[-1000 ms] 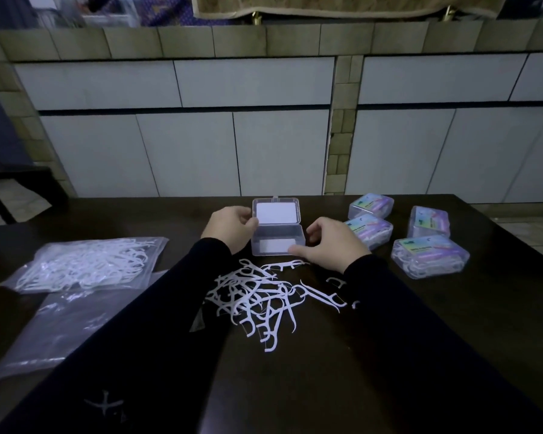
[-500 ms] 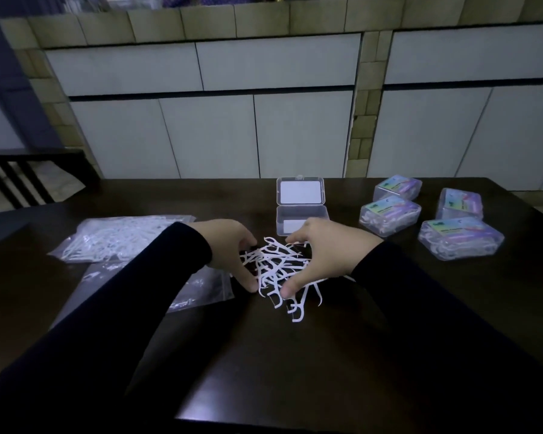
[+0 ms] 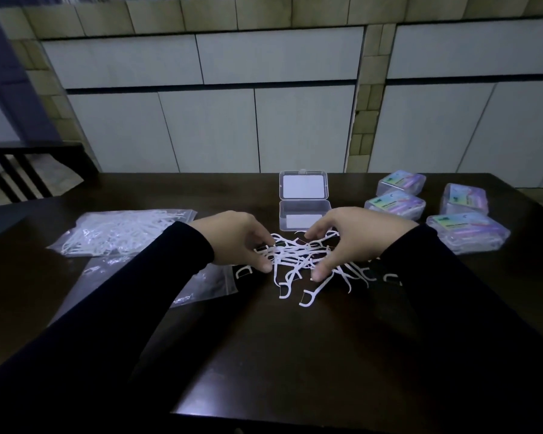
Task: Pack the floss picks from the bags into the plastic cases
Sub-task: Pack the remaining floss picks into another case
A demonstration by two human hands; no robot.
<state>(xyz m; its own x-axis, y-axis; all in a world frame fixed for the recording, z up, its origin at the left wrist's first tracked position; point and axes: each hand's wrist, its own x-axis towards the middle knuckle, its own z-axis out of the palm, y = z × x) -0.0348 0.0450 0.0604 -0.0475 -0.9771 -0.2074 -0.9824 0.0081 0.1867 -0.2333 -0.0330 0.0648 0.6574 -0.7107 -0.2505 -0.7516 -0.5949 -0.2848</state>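
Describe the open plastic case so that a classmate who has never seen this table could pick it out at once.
On the dark table, look to the far edge, straight beyond the loose pile of floss picks between the two hands. There stands the open plastic case, its lid tipped up. Unlike the four closed cases with colourful labels on its right, it is open, clear and holds no picks.

On the worktop (image 3: 264, 355), loose floss picks (image 3: 298, 261) lie centrally; the open plastic case (image 3: 304, 211) sits at 12 o'clock, bags (image 3: 119, 233) at 9, four packed cases (image 3: 464, 236) at 2.
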